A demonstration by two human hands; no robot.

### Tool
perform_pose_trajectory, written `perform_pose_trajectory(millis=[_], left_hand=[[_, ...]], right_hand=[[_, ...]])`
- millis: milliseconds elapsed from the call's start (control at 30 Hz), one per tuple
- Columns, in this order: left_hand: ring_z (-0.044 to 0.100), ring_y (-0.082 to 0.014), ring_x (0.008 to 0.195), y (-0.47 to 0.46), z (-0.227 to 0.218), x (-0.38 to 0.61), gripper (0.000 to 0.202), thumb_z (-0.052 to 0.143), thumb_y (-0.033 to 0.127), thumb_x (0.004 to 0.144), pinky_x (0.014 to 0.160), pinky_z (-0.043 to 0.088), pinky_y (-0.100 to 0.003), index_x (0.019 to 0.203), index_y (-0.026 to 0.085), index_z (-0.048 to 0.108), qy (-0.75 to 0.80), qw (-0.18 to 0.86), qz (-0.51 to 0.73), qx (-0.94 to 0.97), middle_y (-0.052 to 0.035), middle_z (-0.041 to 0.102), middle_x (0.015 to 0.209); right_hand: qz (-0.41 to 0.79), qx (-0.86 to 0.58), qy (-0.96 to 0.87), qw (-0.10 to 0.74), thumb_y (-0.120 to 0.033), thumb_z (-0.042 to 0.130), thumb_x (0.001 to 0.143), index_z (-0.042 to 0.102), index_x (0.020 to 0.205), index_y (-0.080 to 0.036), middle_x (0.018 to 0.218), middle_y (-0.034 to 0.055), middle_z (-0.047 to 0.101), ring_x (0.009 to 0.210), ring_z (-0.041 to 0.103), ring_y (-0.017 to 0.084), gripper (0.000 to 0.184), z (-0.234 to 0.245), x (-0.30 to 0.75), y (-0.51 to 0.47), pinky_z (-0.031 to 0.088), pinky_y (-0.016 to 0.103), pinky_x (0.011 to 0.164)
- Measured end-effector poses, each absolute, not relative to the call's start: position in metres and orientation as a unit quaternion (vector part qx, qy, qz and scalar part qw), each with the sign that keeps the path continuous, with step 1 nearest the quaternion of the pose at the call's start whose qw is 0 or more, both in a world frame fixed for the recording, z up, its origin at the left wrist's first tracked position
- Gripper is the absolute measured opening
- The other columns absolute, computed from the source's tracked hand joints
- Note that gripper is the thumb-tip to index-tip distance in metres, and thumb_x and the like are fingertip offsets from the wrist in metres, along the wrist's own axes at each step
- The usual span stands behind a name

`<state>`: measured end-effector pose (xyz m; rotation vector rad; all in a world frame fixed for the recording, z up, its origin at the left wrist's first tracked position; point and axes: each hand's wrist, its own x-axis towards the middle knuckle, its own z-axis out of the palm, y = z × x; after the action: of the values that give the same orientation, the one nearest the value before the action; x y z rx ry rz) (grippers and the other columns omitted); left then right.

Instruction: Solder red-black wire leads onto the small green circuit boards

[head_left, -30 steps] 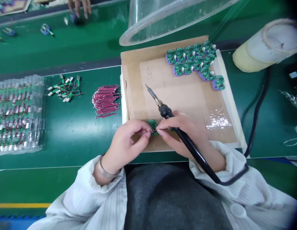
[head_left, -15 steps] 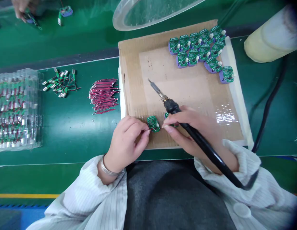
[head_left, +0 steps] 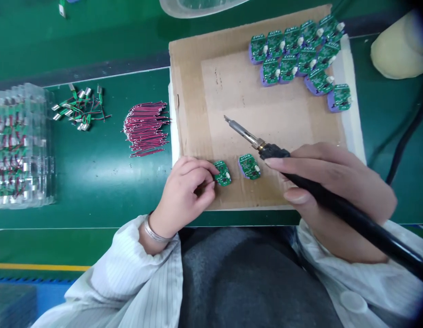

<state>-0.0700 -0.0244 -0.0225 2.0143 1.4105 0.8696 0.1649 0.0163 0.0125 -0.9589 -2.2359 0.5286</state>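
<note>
My left hand [head_left: 189, 189] has its fingers curled at the left edge of a small green circuit board [head_left: 223, 175], with the index fingertip on the board's edge. Whether the thumb also touches it I cannot tell. In my right hand [head_left: 337, 191] is a black-handled soldering iron [head_left: 266, 148], gripped between thumb and fingers. Its bare metal tip points up and left over the cardboard, apart from the boards. A second circuit board [head_left: 250, 166] with a purple underside lies just right of the first, below the iron. Both boards carry a small white connector.
The cardboard sheet [head_left: 225, 132] bears several purple-backed boards [head_left: 288, 68] at its upper right. Left of it lie a bundle of red and black wires [head_left: 146, 127], small metal parts with leads [head_left: 83, 107] and stacked clear trays [head_left: 23, 150]. A pale cylinder [head_left: 399, 50] stands far right.
My right hand has moved right with the soldering iron, uncovering the second board. My left fingers have shifted slightly up along the first board's edge. The camera view has shifted somewhat.
</note>
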Motion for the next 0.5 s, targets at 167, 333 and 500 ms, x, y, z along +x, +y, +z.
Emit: perform_pose_trajectory(millis=[167, 333, 500], left_hand=[[0.062, -0.0181, 0.087, -0.025, -0.023, -0.068, 0.013, 0.059, 0.006, 0.081, 0.086, 0.047, -0.037, 0.074, 0.018, 0.057, 0.526, 0.254, 0.324, 0.745, -0.0042, 0.071, 0.093], [0.062, -0.0191, 0.088, -0.025, -0.024, -0.067, 0.014, 0.057, 0.007, 0.081, 0.085, 0.049, -0.037, 0.073, 0.018, 0.057, 0.532, 0.26, 0.326, 0.737, -0.0045, 0.071, 0.094], [0.063, -0.0191, 0.088, -0.025, -0.025, -0.067, 0.014, 0.056, 0.007, 0.08, 0.086, 0.049, -0.039, 0.073, 0.018, 0.058, 0.536, 0.263, 0.326, 0.733, -0.0043, 0.071, 0.094]], right_hand=[[0.243, -0.402, -0.827, 0.308, -0.032, 0.063, 0.091, 0.066, 0.106, -0.023, 0.083, 0.0033, 0.065, 0.073, 0.062, 0.013, 0.017, 0.024, 0.17, 0.013, 0.05, 0.026, 0.065], [0.259, -0.347, -0.856, 0.283, -0.032, 0.062, 0.092, 0.065, 0.113, -0.025, 0.087, 0.0047, 0.066, 0.068, 0.065, 0.011, 0.022, 0.031, 0.182, 0.011, 0.05, 0.024, 0.057], [0.201, -0.397, -0.855, 0.267, -0.041, 0.06, 0.091, 0.068, 0.1, -0.027, 0.084, 0.0039, 0.07, 0.071, 0.068, 0.015, 0.019, 0.025, 0.183, 0.004, 0.053, 0.026, 0.059]])
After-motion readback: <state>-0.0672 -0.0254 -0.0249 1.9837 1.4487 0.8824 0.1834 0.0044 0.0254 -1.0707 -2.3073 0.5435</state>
